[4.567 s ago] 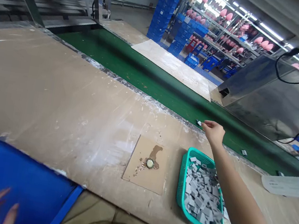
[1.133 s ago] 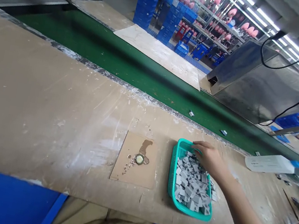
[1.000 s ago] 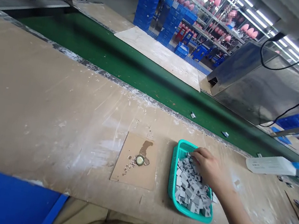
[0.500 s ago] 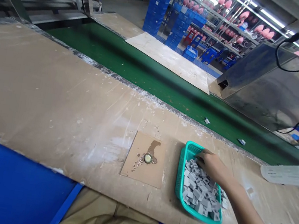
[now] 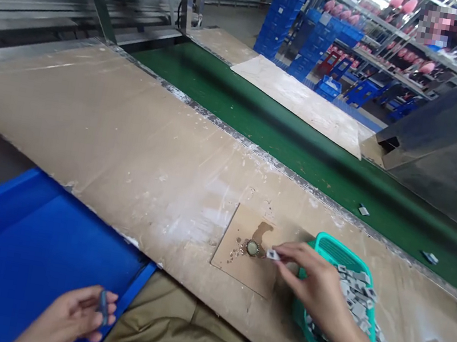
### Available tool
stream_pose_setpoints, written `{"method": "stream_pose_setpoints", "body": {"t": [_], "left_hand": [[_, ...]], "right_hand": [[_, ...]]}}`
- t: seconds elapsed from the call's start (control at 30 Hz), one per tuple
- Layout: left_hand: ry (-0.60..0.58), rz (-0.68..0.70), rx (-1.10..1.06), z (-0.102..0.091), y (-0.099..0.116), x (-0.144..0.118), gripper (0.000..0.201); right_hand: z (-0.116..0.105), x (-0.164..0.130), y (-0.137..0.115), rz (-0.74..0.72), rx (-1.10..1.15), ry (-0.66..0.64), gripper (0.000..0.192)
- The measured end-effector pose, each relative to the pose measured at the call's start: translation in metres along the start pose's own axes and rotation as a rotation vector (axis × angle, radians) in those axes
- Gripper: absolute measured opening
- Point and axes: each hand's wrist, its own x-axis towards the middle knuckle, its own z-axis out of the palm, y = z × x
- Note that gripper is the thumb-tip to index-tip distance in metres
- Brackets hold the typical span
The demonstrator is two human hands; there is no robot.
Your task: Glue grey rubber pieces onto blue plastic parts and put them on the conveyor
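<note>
My right hand (image 5: 314, 286) pinches a small grey piece (image 5: 272, 254) at its fingertips, just right of a round metal cap (image 5: 252, 248) on a square board (image 5: 257, 250). Behind that hand a teal basket (image 5: 329, 249) holds several more grey pieces (image 5: 358, 295). My left hand (image 5: 70, 319) is low at the bottom of the view, over a blue bin (image 5: 23, 260), with its fingers closed on a small dark flat piece (image 5: 103, 306).
A long dusty worktable (image 5: 129, 138) runs across the view. Behind it a green conveyor belt (image 5: 262, 124) carries two small grey pieces (image 5: 363, 210). A metal housing (image 5: 453, 149) stands over the belt at right. Blue crates (image 5: 286, 24) are stacked behind.
My right hand has left the basket with a grey piece and moved left to the metal cap. My left hand has come into view holding a small dark piece. The view swung left.
</note>
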Motion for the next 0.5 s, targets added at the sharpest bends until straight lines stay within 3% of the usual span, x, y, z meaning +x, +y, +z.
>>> {"method": "stream_pose_setpoints", "body": {"t": [0.07, 0.2, 0.5], "left_hand": [[-0.085, -0.003, 0.006, 0.019, 0.004, -0.007, 0.049], [-0.094, -0.007, -0.034, 0.045, 0.003, -0.022, 0.048], [-0.465, -0.077, -0.239, 0.088, -0.002, -0.027, 0.026]], "right_hand": [[0.018, 0.006, -0.006, -0.028, 0.022, -0.026, 0.019], [0.035, 0.009, 0.000, -0.017, 0.013, -0.058, 0.022], [0.033, 0.010, 0.002, 0.025, 0.029, -0.050, 0.026]]}}
